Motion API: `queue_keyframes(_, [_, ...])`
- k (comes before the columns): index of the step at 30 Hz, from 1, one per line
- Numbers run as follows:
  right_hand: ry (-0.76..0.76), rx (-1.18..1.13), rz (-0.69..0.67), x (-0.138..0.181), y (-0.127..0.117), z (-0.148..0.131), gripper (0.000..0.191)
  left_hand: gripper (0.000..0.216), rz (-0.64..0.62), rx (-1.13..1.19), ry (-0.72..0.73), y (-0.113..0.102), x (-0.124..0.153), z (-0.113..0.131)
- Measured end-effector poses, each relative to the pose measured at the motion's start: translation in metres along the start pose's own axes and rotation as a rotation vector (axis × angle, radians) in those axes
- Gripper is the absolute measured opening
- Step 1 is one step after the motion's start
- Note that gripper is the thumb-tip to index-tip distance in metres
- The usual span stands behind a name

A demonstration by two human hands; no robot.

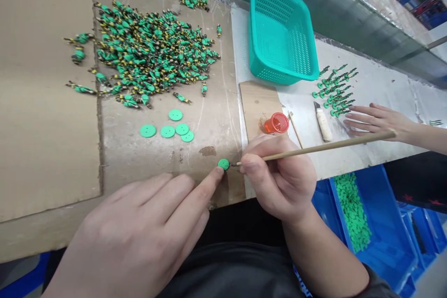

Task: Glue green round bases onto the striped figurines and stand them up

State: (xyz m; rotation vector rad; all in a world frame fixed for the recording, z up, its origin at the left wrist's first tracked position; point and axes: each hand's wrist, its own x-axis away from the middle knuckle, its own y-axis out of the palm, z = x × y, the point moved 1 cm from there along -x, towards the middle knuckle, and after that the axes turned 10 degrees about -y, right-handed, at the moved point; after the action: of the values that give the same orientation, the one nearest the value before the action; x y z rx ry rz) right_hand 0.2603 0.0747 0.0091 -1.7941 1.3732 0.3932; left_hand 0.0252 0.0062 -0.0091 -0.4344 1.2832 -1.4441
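Note:
A small round green disc with tiny holes (223, 164) lies on the worktable near its front edge. My left hand (146, 223) has its fingers stretched out, the index fingertip pressing on the disc's edge. Pinched between the thumb and fingers of my right hand (279, 172) is a thin paintbrush (328, 147) with a long wooden handle. Its dark tip meets the disc's right side. Several more green discs (167, 131) lie further back to the left. Just beyond my right hand stands a small red cup (277, 123) with orange-red liquid inside.
A large heap of green, black and yellow figurines (153, 51) covers the back left. Behind stands a turquoise basket (256, 51). Right of it are figurines on green bases (335, 93), a wrapped knife-like tool (323, 123) and another person's hand (380, 120). Blue bins (387, 228) sit below.

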Motion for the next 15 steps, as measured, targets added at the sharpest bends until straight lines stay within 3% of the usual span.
queue_keyframes(6, [-0.072, -0.005, 0.215, 0.001, 0.0, -0.003, 0.004, 0.044, -0.003, -0.024, -0.014, -0.001, 0.002, 0.001])
queue_keyframes(12, [-0.114, 0.224, 0.471, -0.015, -0.028, 0.012, 0.012, 0.072, -0.068, 0.037, -0.034, 0.005, 0.012, -0.011])
queue_keyframes(15, [-0.073, 0.294, 0.465, -0.015, -0.039, 0.028, 0.014, 0.073, -0.029, 0.104, -0.031, 0.014, 0.015, -0.021])
